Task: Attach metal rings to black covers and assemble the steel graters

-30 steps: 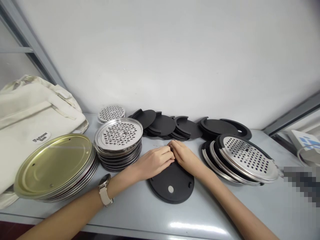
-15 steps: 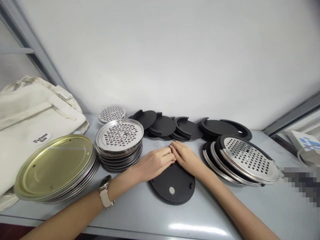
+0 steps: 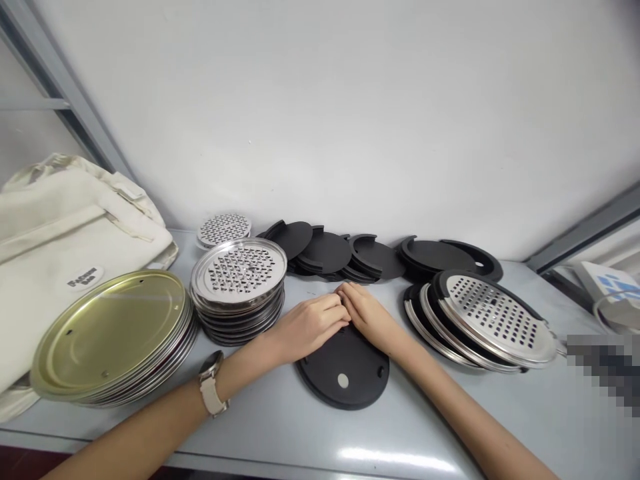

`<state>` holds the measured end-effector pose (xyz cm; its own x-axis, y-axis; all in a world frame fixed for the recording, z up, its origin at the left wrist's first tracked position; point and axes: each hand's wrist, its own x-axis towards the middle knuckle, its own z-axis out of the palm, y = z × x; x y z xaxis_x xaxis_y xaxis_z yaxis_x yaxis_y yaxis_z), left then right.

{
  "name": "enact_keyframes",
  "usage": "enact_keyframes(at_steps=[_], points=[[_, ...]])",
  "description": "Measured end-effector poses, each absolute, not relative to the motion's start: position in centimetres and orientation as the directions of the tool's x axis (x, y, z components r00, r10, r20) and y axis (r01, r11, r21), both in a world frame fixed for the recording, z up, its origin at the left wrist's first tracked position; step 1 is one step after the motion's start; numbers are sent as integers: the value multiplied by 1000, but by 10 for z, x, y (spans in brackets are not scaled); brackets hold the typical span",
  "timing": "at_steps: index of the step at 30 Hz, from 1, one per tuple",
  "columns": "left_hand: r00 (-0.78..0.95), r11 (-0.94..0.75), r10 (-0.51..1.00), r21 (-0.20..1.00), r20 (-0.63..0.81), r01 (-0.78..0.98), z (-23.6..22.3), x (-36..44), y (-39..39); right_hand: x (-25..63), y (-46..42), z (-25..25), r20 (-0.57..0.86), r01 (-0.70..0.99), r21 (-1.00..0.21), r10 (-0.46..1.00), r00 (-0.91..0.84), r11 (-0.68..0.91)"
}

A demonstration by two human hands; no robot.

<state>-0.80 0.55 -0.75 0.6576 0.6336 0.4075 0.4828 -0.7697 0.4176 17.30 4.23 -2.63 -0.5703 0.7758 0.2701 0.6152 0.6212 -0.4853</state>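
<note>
A round black plate (image 3: 345,373) lies on the grey table in front of me, with a pale round spot and small knobs or holes near its rim. My left hand (image 3: 316,325) is closed at the plate's far edge, fingers bent inward. Against it, my right hand (image 3: 367,313) is closed too, its fingertips meeting the left ones on that same edge. Whatever the fingertips pinch there is hidden beneath them. A watch (image 3: 211,383) with a light strap sits on my left wrist.
To the left stand gold-topped round metal plates (image 3: 115,327), a stack with a grater disc (image 3: 245,272) on top, and a cream bag (image 3: 75,227). Black discs (image 3: 325,252) line the wall. At right lean grater plates (image 3: 500,313) with black rims, near a white box (image 3: 607,283).
Hardly anything differs. Both hands stay at the far edge of the black plate, and the view has shifted very slightly.
</note>
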Motion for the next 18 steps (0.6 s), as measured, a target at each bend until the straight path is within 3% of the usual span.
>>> enact_keyframes(at_steps=[18], points=[[660,-776,629,396,411,491,-7,-8,5,172,40,-19,246,601,-460,744,-621,654]])
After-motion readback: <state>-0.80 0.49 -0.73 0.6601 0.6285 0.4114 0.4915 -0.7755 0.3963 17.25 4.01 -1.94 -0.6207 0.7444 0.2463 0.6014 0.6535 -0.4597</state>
